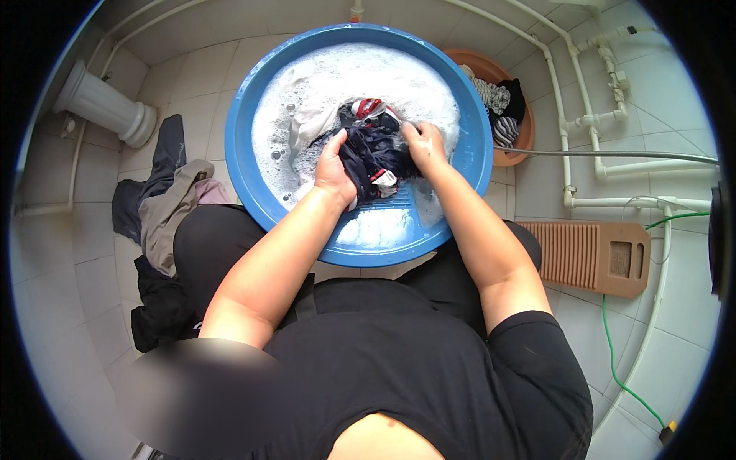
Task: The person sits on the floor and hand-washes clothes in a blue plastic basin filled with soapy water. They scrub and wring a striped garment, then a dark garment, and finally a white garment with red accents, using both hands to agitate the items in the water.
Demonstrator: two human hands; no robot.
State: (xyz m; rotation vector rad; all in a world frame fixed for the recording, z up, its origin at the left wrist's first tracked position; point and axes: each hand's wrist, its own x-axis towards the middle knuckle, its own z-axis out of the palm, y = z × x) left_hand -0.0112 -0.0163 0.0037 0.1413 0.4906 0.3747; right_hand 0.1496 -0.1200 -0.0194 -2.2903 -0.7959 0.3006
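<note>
A large round blue basin [244,165] full of white suds stands between my knees. In its middle I have a wet, dark navy garment [376,149] with red and white trim, bunched up above the ribbed washboard slope [387,205] at the basin's near side. My left hand [334,170] grips the bundle from the left, thumb on top. On the right side my right hand [425,146] is curled around the garment's edge, with foam on its back. A pale, whitish cloth part [310,123] floats in the suds left of the bundle.
An orange-brown basin [525,146] with striped and black clothes stands at the back right. A brown washboard [590,253] lies by my right knee. Dark and beige clothes [172,203] are piled at the left near a white pedestal [103,103]. White pipes [571,115] and a green hose [611,345] run at the right.
</note>
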